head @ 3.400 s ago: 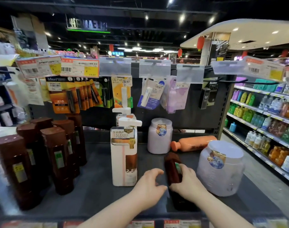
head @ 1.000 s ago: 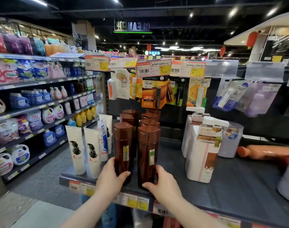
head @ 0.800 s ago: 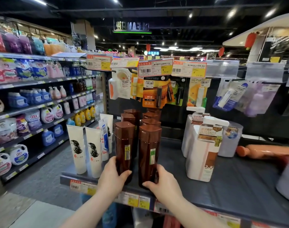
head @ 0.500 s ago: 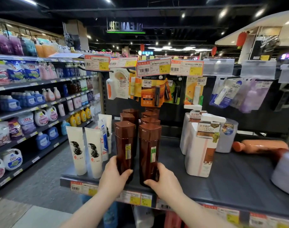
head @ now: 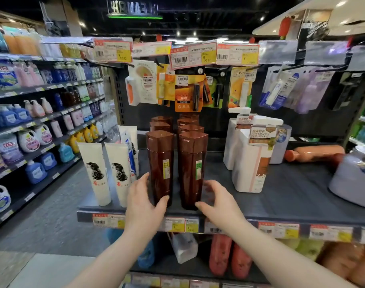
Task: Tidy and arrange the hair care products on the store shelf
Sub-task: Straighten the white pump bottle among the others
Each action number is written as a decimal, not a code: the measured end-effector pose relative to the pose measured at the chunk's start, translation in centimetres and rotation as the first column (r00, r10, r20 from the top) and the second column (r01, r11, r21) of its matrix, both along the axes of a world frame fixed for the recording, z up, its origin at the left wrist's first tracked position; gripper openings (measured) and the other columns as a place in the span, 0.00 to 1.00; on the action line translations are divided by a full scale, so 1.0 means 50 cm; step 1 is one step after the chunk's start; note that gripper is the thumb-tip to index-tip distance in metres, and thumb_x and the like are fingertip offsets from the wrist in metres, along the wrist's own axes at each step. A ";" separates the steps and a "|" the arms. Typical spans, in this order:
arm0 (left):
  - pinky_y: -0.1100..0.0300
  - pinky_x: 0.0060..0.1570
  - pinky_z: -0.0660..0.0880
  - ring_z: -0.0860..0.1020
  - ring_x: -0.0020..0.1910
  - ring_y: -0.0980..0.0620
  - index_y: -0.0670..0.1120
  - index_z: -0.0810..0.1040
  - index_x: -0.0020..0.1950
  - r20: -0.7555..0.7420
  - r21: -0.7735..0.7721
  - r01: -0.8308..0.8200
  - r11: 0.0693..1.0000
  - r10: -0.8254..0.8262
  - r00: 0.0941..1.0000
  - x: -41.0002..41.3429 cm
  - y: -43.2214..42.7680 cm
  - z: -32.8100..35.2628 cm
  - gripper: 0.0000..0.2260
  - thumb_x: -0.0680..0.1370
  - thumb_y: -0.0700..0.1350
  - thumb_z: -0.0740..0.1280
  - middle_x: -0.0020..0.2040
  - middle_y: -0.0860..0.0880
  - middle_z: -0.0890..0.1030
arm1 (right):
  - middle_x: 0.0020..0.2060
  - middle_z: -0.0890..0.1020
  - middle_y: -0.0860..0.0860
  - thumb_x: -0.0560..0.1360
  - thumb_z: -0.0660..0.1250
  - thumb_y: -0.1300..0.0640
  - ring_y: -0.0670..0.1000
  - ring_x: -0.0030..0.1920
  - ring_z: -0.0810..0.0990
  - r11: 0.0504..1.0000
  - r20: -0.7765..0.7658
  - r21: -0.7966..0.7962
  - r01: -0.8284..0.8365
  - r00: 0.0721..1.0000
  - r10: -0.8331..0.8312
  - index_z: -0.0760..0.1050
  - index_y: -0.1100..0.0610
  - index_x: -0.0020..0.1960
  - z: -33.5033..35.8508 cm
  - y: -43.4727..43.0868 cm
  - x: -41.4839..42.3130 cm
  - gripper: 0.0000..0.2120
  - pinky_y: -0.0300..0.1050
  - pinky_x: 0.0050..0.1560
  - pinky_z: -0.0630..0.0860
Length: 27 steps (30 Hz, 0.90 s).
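Two rows of tall brown shampoo bottles stand on the dark shelf [head: 291, 213], running back from its front edge. My left hand [head: 145, 202] cups the base of the front left brown bottle [head: 160, 163], thumb on its front and fingers on its left side. My right hand [head: 218, 202] holds the base of the front right brown bottle [head: 193, 163] the same way, from the right. Both bottles stand upright, side by side with a narrow gap. More brown bottles [head: 189, 126] line up behind them.
White tubes [head: 95, 173] stand left of the brown bottles. White pump bottles [head: 250, 163] stand to the right, with an orange bottle [head: 314, 152] lying on its side and a lavender tub [head: 352, 181] beyond. Carded items hang above. An aisle of detergent shelves runs along the left.
Since 3.4 s ago I turned from the fallen bottle on the right to the brown rows. Over the last second both hands stay at the front bottles' bases, fingers slightly looser.
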<state>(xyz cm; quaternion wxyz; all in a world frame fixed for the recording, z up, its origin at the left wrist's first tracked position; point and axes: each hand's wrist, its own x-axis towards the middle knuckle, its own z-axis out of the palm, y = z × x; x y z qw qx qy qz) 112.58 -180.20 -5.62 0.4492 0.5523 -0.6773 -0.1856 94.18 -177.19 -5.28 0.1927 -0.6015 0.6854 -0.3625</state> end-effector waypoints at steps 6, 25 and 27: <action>0.72 0.34 0.68 0.74 0.35 0.59 0.57 0.75 0.39 -0.052 0.023 0.346 0.938 -0.345 0.937 0.011 0.045 -0.043 0.12 0.73 0.39 0.69 0.34 0.52 0.78 | 0.39 0.73 0.38 0.72 0.66 0.57 0.37 0.43 0.74 0.943 -0.111 -0.322 -0.088 0.992 0.055 0.67 0.40 0.44 -0.030 0.095 0.009 0.13 0.28 0.43 0.69; 0.72 0.46 0.62 0.74 0.63 0.46 0.43 0.75 0.62 0.038 0.641 0.185 0.745 -0.271 0.962 -0.047 -0.075 -0.354 0.15 0.76 0.44 0.65 0.63 0.45 0.77 | 0.68 0.73 0.52 0.76 0.62 0.49 0.54 0.67 0.70 0.877 -0.199 0.480 -0.017 0.972 0.128 0.73 0.52 0.65 -0.393 -0.097 0.044 0.18 0.43 0.64 0.68; 0.72 0.42 0.60 0.73 0.63 0.46 0.44 0.74 0.63 0.063 0.653 0.151 0.742 -0.251 0.966 -0.048 -0.087 -0.379 0.15 0.77 0.46 0.64 0.64 0.45 0.76 | 0.64 0.76 0.52 0.71 0.69 0.47 0.54 0.66 0.72 0.885 -0.095 0.466 -0.004 0.994 0.054 0.74 0.50 0.62 -0.427 -0.117 0.048 0.21 0.46 0.64 0.69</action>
